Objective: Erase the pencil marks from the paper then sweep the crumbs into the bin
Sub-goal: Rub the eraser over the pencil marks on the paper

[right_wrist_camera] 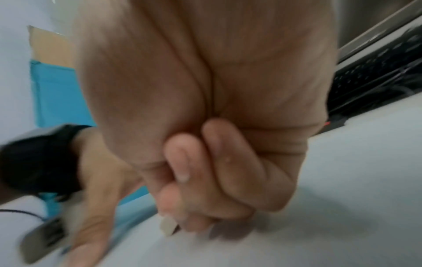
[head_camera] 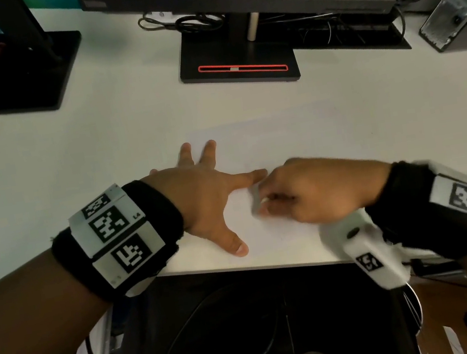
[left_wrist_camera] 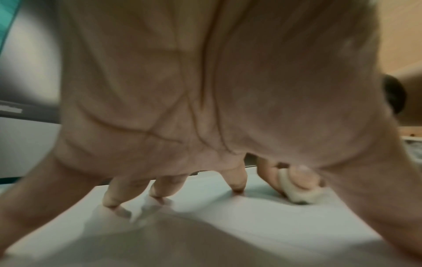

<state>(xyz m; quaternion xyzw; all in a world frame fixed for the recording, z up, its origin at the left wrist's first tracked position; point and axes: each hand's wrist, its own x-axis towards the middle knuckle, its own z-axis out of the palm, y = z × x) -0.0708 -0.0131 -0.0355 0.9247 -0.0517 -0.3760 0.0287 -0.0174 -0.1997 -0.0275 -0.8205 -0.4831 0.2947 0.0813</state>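
Observation:
A white sheet of paper (head_camera: 297, 142) lies on the white desk near its front edge. My left hand (head_camera: 208, 199) presses flat on the paper with fingers spread; its fingertips (left_wrist_camera: 237, 187) touch the sheet. Just right of it, my right hand (head_camera: 299, 194) is curled and pinches a small white eraser (head_camera: 256, 202) whose lower end touches the paper. The eraser (left_wrist_camera: 297, 195) shows between thumb and finger in the left wrist view, and its tip (right_wrist_camera: 167, 226) pokes out below the curled fingers in the right wrist view. Pencil marks and crumbs are too faint to make out.
A monitor stand (head_camera: 238, 62) with a red slot stands behind the paper, a second stand (head_camera: 10, 71) at the back left, a computer case (head_camera: 455, 1) at the back right. Cables (head_camera: 192, 24) lie behind. The desk edge (head_camera: 240, 264) runs just below my hands.

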